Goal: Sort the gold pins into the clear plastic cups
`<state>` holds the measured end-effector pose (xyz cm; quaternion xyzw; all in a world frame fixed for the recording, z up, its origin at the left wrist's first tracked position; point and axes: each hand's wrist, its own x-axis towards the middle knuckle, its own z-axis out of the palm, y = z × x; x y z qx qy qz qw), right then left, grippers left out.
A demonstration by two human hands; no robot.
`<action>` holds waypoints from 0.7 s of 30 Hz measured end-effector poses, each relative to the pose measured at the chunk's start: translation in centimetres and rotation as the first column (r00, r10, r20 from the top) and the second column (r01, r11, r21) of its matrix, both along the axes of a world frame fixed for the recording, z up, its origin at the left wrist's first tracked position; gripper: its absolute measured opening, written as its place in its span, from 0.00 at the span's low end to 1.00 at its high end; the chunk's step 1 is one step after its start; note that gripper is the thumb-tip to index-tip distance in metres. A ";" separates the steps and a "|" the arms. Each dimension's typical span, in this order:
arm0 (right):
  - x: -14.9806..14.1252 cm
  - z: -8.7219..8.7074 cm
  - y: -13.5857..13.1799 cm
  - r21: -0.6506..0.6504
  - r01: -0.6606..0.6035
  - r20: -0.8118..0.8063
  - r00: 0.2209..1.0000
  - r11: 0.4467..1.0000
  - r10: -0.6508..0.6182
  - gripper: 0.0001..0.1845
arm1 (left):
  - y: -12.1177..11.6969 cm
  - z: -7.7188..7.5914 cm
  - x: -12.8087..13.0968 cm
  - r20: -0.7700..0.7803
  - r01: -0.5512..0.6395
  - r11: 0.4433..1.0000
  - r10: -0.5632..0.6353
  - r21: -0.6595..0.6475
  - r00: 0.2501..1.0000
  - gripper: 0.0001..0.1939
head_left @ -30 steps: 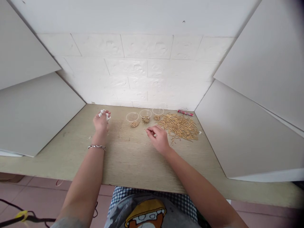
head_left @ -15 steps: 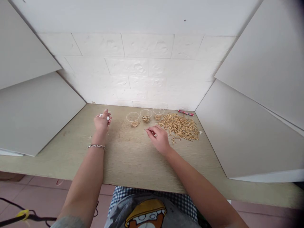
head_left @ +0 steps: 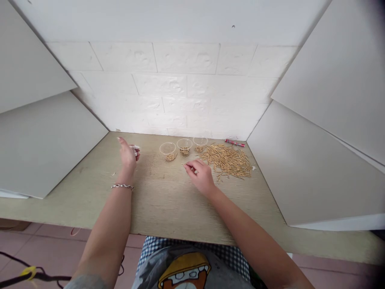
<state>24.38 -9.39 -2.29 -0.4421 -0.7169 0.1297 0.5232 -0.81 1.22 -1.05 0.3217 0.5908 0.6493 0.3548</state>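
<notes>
The right hand (head_left: 202, 175) pinches one brass pin (head_left: 184, 164) just short of three small cups (head_left: 167, 149), the pin pile (head_left: 228, 159) beyond its knuckles, while the left hand (head_left: 128, 154) loosely grips what looks like crumpled white paper (head_left: 136, 148).

Sitting at a wooden counter (head_left: 168, 200) with white walls all around. Left hand (head_left: 128, 154) lifting a little, holding small white bits (head_left: 136, 148) at the fingers. Right hand (head_left: 202, 175) resting on the counter, pinching a thin gold stick (head_left: 184, 164). Three little clear cups (head_left: 184, 146) standing in a row just behind the right hand. Big pile of gold sticks (head_left: 228, 160) lying beside the cups. Red pen (head_left: 235, 143) lying near the back wall.
</notes>
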 end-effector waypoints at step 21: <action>-0.1 -0.2 -0.1 0.001 -0.022 0.018 1.000 1.000 0.022 0.11 | 0.1 0.0 -0.4 0.210 -0.094 0.994 0.102 -0.048 0.972 0.17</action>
